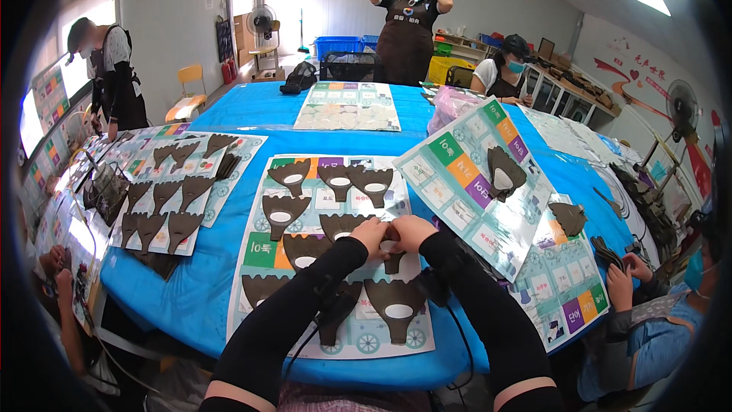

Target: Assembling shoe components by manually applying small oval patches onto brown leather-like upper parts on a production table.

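Both hands meet over one dark brown cutout piece (393, 262), which has a jagged top edge, a narrow stem and a white oval on it. My left hand (370, 236) is closed with its fingertips on that piece's left side. Opposite, my right hand (412, 233) has its fingers bent down over the same piece. Around them, several like pieces lie in rows on a printed board (263, 290), among them one with a white oval (398, 310) near the front edge and one at the upper left (290, 175). My forearms in black sleeves cover part of the board.
A blue-covered table (252, 114) carries more printed boards. One (480, 183) overlaps another at right, each bearing a dark piece. Left is a board with several dark pieces (183, 229). A person at right holds stacked dark pieces (608, 253). Other people stand or sit around.
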`<action>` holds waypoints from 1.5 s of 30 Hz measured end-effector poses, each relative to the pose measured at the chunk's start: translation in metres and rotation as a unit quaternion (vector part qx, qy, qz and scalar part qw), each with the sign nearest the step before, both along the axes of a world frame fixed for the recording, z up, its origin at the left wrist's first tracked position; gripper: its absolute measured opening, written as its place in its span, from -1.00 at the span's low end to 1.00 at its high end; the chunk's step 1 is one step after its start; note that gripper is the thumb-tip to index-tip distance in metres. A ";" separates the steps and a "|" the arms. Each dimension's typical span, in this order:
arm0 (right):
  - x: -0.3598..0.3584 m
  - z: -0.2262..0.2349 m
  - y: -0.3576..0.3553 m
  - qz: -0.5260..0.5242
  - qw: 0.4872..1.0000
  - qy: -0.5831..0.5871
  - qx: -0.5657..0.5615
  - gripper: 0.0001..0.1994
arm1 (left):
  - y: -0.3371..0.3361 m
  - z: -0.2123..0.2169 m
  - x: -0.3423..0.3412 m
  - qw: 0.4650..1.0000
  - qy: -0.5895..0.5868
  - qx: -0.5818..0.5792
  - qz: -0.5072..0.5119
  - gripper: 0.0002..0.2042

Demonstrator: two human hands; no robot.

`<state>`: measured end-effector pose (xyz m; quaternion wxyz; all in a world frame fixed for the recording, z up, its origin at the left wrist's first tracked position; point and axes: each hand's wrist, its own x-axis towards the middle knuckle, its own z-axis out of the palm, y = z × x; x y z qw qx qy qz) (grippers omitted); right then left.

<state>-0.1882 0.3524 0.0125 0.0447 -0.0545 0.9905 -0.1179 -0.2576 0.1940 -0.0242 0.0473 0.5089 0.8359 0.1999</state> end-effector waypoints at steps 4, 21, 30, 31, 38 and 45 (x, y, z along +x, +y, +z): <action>0.022 -0.004 -0.010 -0.046 0.996 0.075 -0.024 -0.67 | -0.007 0.004 0.003 0.999 -0.031 0.019 -0.011 -0.47; 0.053 0.029 -0.006 0.021 0.952 0.219 -0.211 -0.90 | -0.020 -0.001 0.018 0.995 -0.030 0.090 0.012 -0.53; 0.034 0.016 0.011 -0.023 0.957 0.146 -0.250 -0.82 | -0.057 0.030 0.099 0.998 0.038 0.041 -0.021 -0.40; 0.030 0.014 0.010 -0.036 0.961 0.133 -0.240 -0.80 | -0.059 0.024 0.101 0.998 0.034 0.035 -0.026 -0.40; 0.016 0.008 0.024 -0.033 0.968 0.053 -0.242 -0.75 | -0.053 0.020 0.101 0.999 0.005 0.009 -0.052 -0.42; -0.002 0.008 0.030 0.018 0.972 -0.069 -0.222 -0.76 | -0.054 0.032 0.101 0.999 0.015 -0.020 -0.043 -0.44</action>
